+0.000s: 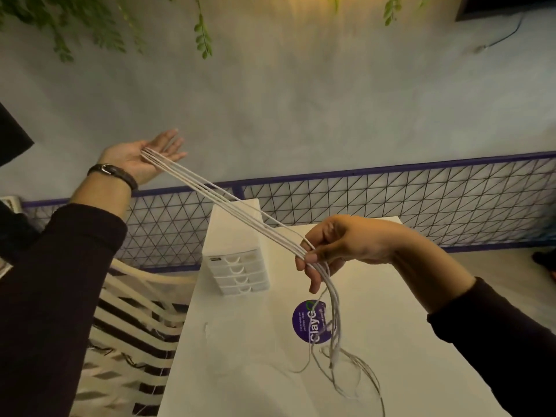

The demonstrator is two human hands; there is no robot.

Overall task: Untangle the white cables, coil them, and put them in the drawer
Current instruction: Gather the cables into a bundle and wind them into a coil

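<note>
Several white cables [228,203] stretch taut in a bundle between my two hands above the table. My left hand [144,158] is raised at the upper left, palm up with fingers straight, and the cable loops pass around it. My right hand [340,245] pinches the bundle between thumb and fingers at the centre right. Below that hand the loose cable ends [334,341] hang down and trail onto the white table [240,371]. A small white drawer unit [237,266] with several shut drawers stands on the table's far left part, under the cables.
A round purple sticker [307,323] lies on the table near the hanging ends. A cream slatted chair [129,326] stands left of the table. A purple-framed wire mesh fence [391,200] runs behind, with a grey wall and green leaves [90,28] above.
</note>
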